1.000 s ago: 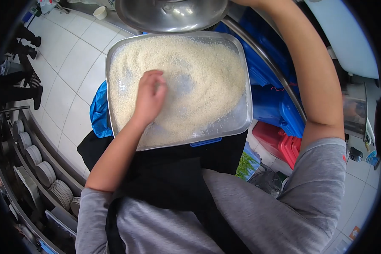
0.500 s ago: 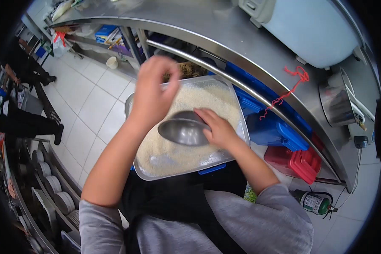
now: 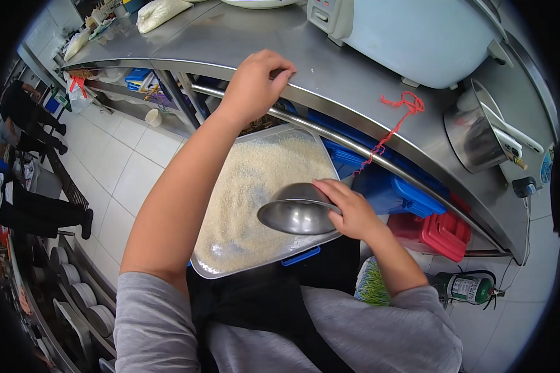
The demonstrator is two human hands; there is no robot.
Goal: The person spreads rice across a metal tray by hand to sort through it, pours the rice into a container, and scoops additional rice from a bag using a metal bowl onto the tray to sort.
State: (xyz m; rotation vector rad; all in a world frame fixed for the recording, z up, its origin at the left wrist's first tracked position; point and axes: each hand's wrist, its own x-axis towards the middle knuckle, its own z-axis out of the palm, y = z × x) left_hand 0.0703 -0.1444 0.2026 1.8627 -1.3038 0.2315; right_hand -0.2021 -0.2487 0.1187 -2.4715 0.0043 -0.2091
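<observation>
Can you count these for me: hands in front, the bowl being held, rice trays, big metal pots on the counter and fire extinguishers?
Left hand and right hand: 2
Metal bowl: 1
Rice tray: 1
Metal pot: 1
Fire extinguisher: 1
Total: 6

Rice (image 3: 249, 180) lies in the tray (image 3: 214, 271), before the counter (image 3: 230, 37).

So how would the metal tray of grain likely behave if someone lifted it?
The tray would probably stay fairly stiff, judging by its metal walls. The grain spread across most of it likely adds weight. Lying loose and uneven, the grain could slide toward a lowered side if tilted.
</observation>
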